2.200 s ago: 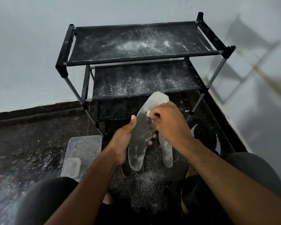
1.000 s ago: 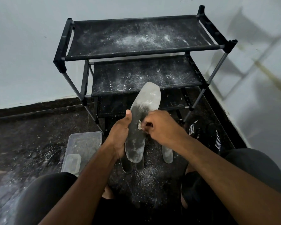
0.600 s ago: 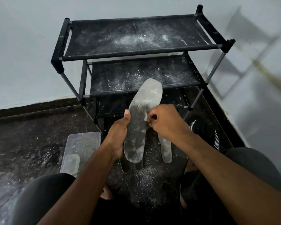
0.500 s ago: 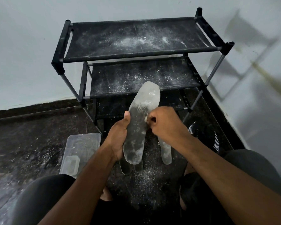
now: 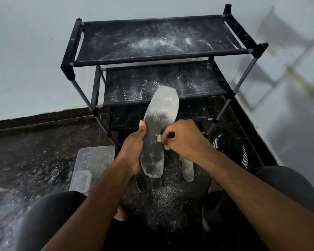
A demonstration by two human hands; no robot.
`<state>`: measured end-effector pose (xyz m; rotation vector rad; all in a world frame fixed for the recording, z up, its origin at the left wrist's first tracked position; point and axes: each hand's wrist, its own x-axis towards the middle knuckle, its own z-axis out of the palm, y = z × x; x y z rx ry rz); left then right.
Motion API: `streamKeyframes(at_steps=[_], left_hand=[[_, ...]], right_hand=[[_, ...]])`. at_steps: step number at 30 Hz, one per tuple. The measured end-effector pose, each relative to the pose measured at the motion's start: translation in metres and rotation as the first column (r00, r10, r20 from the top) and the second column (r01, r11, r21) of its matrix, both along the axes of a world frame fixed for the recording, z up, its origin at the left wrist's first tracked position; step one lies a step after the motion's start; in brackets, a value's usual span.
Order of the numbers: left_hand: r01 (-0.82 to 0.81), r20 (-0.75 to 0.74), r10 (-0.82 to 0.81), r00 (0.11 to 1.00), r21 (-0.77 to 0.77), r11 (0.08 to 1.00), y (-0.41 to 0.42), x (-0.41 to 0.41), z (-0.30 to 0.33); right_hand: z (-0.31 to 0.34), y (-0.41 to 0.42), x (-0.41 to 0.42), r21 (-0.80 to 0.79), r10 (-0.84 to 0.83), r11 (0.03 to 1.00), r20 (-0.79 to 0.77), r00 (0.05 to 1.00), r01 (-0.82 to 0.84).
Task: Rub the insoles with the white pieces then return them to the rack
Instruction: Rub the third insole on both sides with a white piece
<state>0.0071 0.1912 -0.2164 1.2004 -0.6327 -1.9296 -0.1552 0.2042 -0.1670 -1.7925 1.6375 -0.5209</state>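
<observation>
Your left hand [image 5: 133,151] grips the held insole [image 5: 157,134] by its edge; your right hand [image 5: 185,139] pinches a white piece [image 5: 158,137] against its middle. Beyond stands the dusted black rack [image 5: 159,57].

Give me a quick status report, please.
Left hand grips insole. Right hand rubs white piece on it. Rack bare, unobstructed.

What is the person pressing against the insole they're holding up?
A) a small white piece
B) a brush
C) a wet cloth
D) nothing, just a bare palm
A: the right hand pinches a small white piece against the insole, which the left hand grips by its edge.
</observation>
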Motion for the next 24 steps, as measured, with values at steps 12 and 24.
streamKeyframes(at_steps=[12, 24], left_hand=[[-0.013, -0.057, 0.011, 0.998, -0.032, 0.999, 0.000, -0.003, 0.003], [0.005, -0.066, -0.008, 0.998, -0.040, 0.999, -0.002, -0.004, -0.001]], right_hand=[[-0.004, 0.002, 0.004, -0.166, 0.059, 0.983, -0.086, 0.995, -0.073], [-0.010, 0.010, 0.021, -0.301, 0.183, 0.930, -0.119, 0.976, -0.211]])
